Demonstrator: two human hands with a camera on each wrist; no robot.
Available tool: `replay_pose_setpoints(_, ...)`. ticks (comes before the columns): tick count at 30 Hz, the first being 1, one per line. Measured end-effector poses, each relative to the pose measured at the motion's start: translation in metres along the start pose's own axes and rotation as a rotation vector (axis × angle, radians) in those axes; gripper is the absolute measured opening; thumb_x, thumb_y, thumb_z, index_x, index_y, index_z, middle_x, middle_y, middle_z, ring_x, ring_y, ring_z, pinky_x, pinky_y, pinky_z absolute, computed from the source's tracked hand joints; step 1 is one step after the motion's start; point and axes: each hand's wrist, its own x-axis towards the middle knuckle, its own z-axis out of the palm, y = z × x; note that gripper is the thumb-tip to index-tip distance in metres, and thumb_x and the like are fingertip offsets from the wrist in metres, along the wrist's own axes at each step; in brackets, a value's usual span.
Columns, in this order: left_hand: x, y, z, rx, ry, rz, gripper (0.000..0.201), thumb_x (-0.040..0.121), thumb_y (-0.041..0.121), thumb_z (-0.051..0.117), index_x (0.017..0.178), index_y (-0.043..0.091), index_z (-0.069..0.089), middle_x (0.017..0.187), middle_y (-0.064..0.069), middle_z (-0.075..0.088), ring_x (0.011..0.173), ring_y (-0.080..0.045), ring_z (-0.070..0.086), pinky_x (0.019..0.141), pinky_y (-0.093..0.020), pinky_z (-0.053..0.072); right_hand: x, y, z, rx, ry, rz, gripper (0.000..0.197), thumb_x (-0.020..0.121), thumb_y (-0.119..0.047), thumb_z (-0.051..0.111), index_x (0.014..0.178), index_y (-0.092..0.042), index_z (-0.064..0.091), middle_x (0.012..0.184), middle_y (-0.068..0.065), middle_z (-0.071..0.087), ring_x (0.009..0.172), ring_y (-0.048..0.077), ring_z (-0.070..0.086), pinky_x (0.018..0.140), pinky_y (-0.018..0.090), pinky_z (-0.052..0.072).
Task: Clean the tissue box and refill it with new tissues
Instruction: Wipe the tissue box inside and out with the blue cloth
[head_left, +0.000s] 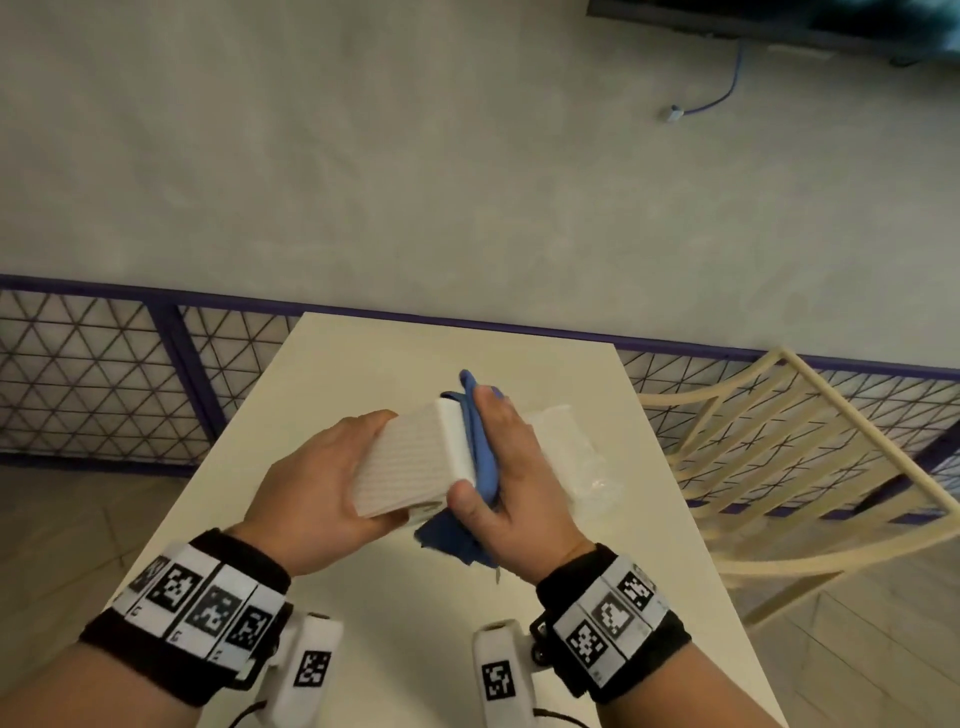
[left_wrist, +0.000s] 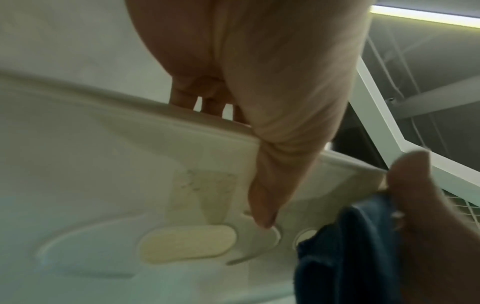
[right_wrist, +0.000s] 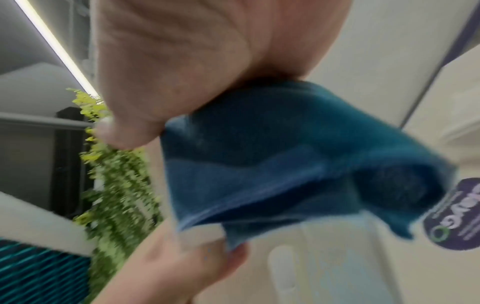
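A white ribbed tissue box (head_left: 410, 460) is held above the table, tilted. My left hand (head_left: 322, 483) grips its left side, fingers over the far edge and thumb underneath. In the left wrist view the box's underside (left_wrist: 130, 195) fills the frame, with the left thumb (left_wrist: 270, 197) pressed on it. My right hand (head_left: 511, 478) holds a blue cloth (head_left: 480, 452) against the box's right side face, thumb at the near corner. The right wrist view shows that cloth (right_wrist: 285, 156) bunched in the palm. A clear-wrapped pack of tissues (head_left: 566, 447) lies on the table behind my right hand.
The cream table (head_left: 415, 623) is narrow and runs away from me. A cream slatted chair (head_left: 779, 467) stands to its right. A purple-framed mesh fence (head_left: 104, 374) runs behind along a grey wall. A blue cable (head_left: 717, 88) hangs on that wall.
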Motion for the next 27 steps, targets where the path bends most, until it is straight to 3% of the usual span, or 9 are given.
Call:
replay_pose_setpoints(2,0.002,0.001,0.0,0.001,0.008,-0.015,0.083,0.061,0.062,0.07,0.129,0.041,0.026,0.117,0.014,0.051,0.099,-0.012,0.052,0.076,-0.034,0.051,0.001,-0.015,0.008,-0.032,0.024,-0.014,0.074,0.088,-0.07,0.019,0.15,-0.028,0.021,0.156,-0.011,0.023,0.146,0.004,0.013,0.119,0.043,0.017)
replay_pose_setpoints(5,-0.001,-0.003,0.001,-0.096,0.032,-0.027,0.079,0.056,0.063,0.062,0.126,0.042,0.033,0.117,0.013,0.053,0.1,-0.013,0.055,0.077,-0.039,0.052,0.002,-0.021,0.009,-0.065,-0.028,-0.056,0.06,0.094,-0.06,0.015,0.148,-0.034,0.022,0.158,-0.01,0.02,0.147,0.004,0.006,0.121,0.043,0.004)
replay_pose_setpoints(9,-0.014,-0.009,-0.003,-0.206,0.077,-0.062,0.077,0.053,0.059,0.074,0.113,0.061,0.027,0.109,0.028,0.047,0.099,0.009,0.046,0.071,-0.02,0.042,0.002,0.014,-0.007,0.057,0.031,0.132,0.046,0.095,-0.05,0.026,0.141,-0.05,0.027,0.143,-0.032,0.034,0.138,-0.003,0.028,0.12,0.042,0.015)
replay_pose_setpoints(11,-0.018,-0.012,-0.003,-0.238,0.099,-0.054,0.084,0.055,0.048,0.085,0.112,0.064,0.025,0.109,0.031,0.045,0.102,0.019,0.041,0.068,-0.015,0.038,0.001,0.02,-0.008,0.21,0.069,0.268,0.043,0.094,-0.05,0.028,0.135,-0.049,0.041,0.128,-0.038,0.048,0.123,-0.012,0.043,0.113,0.032,0.033)
replay_pose_setpoints(14,-0.015,-0.014,-0.002,-0.266,0.101,-0.036,0.084,0.059,0.043,0.084,0.114,0.063,0.025,0.112,0.033,0.044,0.103,0.021,0.04,0.069,-0.013,0.039,0.001,0.009,0.001,0.345,0.17,0.303,0.035,0.094,-0.041,0.034,0.128,-0.046,0.045,0.126,-0.035,0.05,0.119,-0.018,0.044,0.1,0.008,0.035)
replay_pose_setpoints(17,-0.014,-0.016,-0.002,-0.201,0.087,-0.057,0.082,0.057,0.055,0.078,0.121,0.057,0.026,0.111,0.029,0.045,0.099,0.01,0.046,0.069,-0.02,0.041,0.007,-0.001,0.009,0.342,0.215,0.306,0.034,0.098,-0.036,0.037,0.13,-0.046,0.04,0.129,-0.037,0.044,0.124,-0.019,0.039,0.107,0.015,0.033)
replay_pose_setpoints(21,-0.011,-0.015,0.002,-0.046,0.057,-0.071,0.082,0.058,0.059,0.069,0.127,0.04,0.03,0.109,0.016,0.047,0.092,-0.01,0.049,0.067,-0.033,0.047,0.004,-0.013,0.023,0.107,0.182,0.231,0.05,0.096,-0.042,0.03,0.143,-0.029,0.036,0.152,-0.009,0.035,0.142,0.004,0.024,0.119,0.039,0.02)
replay_pose_setpoints(25,-0.011,-0.013,0.011,-0.119,0.061,-0.115,0.073,0.057,0.06,0.053,0.125,0.04,0.036,0.113,0.012,0.054,0.099,-0.017,0.056,0.074,-0.041,0.052,-0.006,-0.045,0.04,-0.06,-0.003,0.061,0.063,0.092,-0.061,0.013,0.147,-0.033,0.025,0.157,-0.012,0.015,0.147,0.003,-0.001,0.121,0.037,-0.004)
replay_pose_setpoints(27,-0.014,-0.014,0.013,-0.151,0.073,-0.135,0.074,0.055,0.061,0.053,0.124,0.04,0.037,0.116,0.012,0.054,0.101,-0.018,0.056,0.078,-0.043,0.051,-0.004,-0.041,0.038,-0.069,-0.059,0.04,0.064,0.09,-0.063,0.007,0.145,-0.037,0.027,0.157,-0.015,0.016,0.146,0.001,0.0,0.118,0.033,-0.009)
